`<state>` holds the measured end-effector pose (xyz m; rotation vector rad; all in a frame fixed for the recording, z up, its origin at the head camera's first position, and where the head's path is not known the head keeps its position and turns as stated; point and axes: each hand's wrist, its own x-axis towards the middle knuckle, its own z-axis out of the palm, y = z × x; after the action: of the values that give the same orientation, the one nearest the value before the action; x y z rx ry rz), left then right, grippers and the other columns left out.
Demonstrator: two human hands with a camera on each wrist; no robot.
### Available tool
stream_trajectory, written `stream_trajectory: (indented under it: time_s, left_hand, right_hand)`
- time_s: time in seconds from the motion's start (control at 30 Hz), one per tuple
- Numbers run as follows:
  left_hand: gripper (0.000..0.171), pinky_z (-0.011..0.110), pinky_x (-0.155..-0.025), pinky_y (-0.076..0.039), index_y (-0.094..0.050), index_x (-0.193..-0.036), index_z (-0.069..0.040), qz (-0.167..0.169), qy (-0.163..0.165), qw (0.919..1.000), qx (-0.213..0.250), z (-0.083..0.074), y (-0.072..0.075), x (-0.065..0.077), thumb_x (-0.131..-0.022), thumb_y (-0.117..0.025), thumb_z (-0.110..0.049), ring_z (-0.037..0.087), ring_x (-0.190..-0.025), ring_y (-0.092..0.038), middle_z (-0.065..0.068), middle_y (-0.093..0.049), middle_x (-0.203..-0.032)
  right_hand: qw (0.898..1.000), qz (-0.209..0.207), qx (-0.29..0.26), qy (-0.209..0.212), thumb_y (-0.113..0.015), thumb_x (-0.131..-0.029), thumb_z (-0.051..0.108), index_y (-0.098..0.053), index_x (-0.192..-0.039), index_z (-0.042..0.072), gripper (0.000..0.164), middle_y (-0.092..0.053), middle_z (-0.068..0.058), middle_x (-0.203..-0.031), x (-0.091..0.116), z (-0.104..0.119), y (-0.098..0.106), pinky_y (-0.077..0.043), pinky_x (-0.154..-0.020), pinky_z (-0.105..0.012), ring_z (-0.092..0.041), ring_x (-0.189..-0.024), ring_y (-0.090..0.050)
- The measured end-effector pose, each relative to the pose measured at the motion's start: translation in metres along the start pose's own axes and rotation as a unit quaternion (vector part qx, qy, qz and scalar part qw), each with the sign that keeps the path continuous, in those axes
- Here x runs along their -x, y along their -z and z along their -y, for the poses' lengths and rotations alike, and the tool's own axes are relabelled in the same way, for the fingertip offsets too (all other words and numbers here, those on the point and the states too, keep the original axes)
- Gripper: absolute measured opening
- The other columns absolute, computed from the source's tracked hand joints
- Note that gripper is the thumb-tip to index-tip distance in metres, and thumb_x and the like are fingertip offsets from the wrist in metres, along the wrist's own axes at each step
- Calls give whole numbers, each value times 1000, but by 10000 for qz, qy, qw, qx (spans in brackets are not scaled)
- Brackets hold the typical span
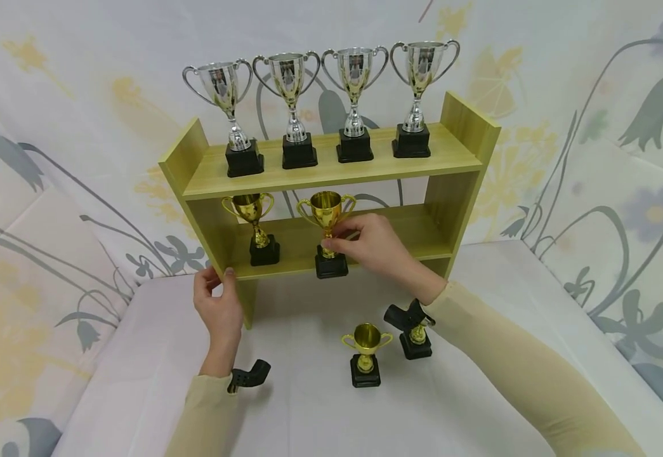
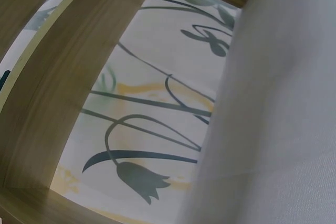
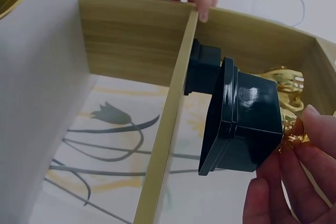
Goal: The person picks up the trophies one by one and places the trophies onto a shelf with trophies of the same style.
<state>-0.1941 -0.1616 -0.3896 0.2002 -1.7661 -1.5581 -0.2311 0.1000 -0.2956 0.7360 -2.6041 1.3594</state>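
Observation:
In the head view, my right hand (image 1: 374,244) pinches a gold trophy cup (image 1: 327,209) by its stem, just above the black base. Seen from the right wrist, that base (image 3: 244,119) is in front of the lower shelf's front edge, and fingers (image 3: 310,166) are round the stem. Another gold trophy (image 1: 265,250) stands on the lower shelf to the left. My left hand (image 1: 221,314) grips the left side panel of the wooden shelf unit (image 1: 331,174), its thumb on the front edge. From the left wrist only the shelf boards and cloth show.
Several silver trophies (image 1: 355,145) stand in a row on the top shelf. Two gold trophies stand on the white table: one in front (image 1: 365,371), another (image 1: 417,346) partly hidden by the right wrist's black camera mount (image 1: 405,316). Patterned cloth (image 1: 537,95) hangs behind.

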Motion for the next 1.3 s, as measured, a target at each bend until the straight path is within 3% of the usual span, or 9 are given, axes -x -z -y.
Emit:
stream_trajectory:
  time_s: [0.33,0.63,1.1,1.3]
  left_hand:
    - [21,28,-84,-38,-55,-111,11,-48,37,10000,-6,-1,0,0,-97,-58,-5,10,-95,-48,2,-54,-98]
    - [20,27,-83,-37,-57,-111,12,-35,-22,10000,-13,-2,1,0,-96,-59,-2,10,-92,-48,-1,-53,-96]
    - [21,33,-88,-36,-57,-112,11,-73,-31,9999,-86,-5,0,2,-96,-58,-2,10,-94,-48,5,-54,-98]
    - [21,30,-86,-37,-57,-112,12,-30,-54,10000,-68,-3,1,1,-96,-58,-3,9,-94,-48,2,-53,-97]
  right_hand:
    - [9999,49,36,144,-73,-90,26,-78,-102,8,22,-74,-1,-94,-8,-2,-5,-55,-73,-33,-15,-84,-68]
    - [9999,59,48,-138,-74,-90,29,-78,-103,9,24,-74,-1,-96,-14,-1,-8,-54,-75,-35,-16,-87,-68]
    - [10000,-13,4,-64,-74,-90,27,-78,-99,8,22,-74,0,-91,-25,-8,-16,-53,-76,-34,-16,-88,-67]
    - [10000,-44,33,-59,-74,-90,28,-79,-96,10,19,-73,2,-88,-30,-10,-20,-52,-73,-33,-13,-83,-66]
